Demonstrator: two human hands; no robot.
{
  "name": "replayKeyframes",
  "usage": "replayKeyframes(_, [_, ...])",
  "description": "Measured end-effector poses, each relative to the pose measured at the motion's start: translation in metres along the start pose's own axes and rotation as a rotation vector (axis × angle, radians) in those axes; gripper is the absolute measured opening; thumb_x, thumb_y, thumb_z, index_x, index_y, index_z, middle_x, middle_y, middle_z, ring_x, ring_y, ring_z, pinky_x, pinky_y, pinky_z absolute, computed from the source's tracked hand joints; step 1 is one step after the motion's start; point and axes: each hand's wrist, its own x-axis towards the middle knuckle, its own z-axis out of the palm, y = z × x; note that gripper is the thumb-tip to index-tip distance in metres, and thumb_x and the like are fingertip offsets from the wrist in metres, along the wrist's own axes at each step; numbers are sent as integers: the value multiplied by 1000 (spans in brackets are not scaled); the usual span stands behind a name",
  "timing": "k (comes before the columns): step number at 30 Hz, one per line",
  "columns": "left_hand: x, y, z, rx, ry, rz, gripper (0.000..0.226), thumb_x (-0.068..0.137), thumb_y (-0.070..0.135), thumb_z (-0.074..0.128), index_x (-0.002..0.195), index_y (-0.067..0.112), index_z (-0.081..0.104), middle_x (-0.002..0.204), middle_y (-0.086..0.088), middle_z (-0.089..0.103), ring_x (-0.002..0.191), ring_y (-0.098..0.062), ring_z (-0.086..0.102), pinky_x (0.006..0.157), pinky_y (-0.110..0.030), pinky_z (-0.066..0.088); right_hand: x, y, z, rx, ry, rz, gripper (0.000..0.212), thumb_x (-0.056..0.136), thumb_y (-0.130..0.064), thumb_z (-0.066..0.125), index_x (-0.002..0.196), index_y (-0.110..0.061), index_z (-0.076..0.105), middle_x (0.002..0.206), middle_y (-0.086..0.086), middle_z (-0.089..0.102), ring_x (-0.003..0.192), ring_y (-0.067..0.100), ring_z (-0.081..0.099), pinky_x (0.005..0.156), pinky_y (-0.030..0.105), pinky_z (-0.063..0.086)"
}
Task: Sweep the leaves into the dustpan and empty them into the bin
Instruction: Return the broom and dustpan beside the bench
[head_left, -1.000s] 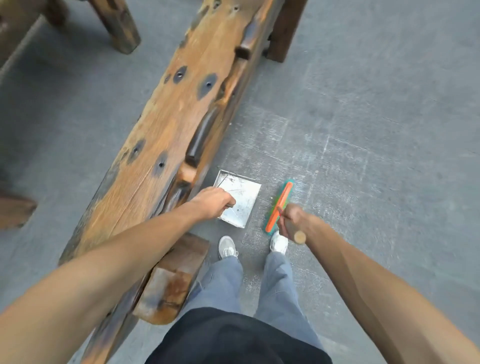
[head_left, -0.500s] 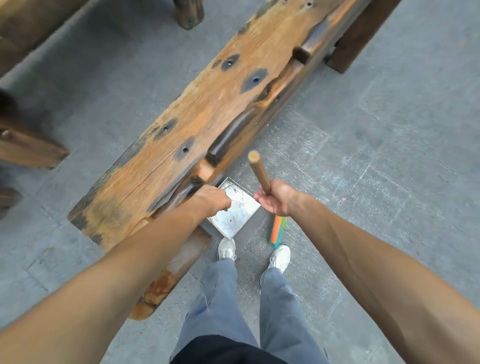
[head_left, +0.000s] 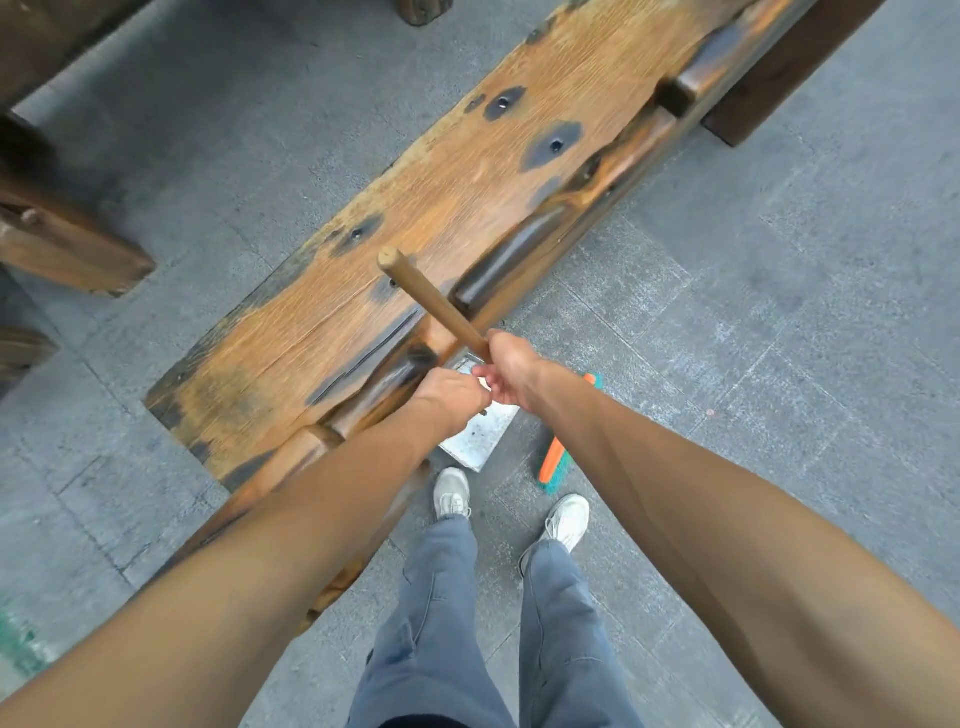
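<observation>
My right hand (head_left: 511, 371) grips the round wooden broom handle (head_left: 435, 306), its orange-and-green brush head (head_left: 555, 465) down on the grey concrete floor (head_left: 779, 338); my left hand (head_left: 453, 392) is curled over the flat metal dustpan (head_left: 475, 441) beside the long wooden bench's (head_left: 415, 208) edge, its grip hidden from me; I see no leaves.

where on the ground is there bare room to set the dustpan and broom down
Bare concrete floor lies wide open right of the broom head and the right shoe. Another bare stretch lies beyond the wooden bench. It is crowded by the bench edge, where the dustpan, both hands and both shoes bunch together.
</observation>
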Motion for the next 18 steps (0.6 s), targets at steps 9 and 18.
replayKeyframes(9, [20,-5,14,49,-145,61,35,98,12,48,133,14,53,137,-7,56,130,-26,50,99,-34,42,3,-15,8,-92,45,-31,23,89,-5,28,78,-7,49,88,17,68,45,12,42,35,12,27])
replayKeyframes(18, [36,-1,32,52,72,45,51,90,13,52,139,15,41,135,-7,55,130,-25,47,104,-39,38,15,-4,-7,-251,175,-190,22,90,-13,36,88,-23,55,78,10,73,48,15,52,45,22,39])
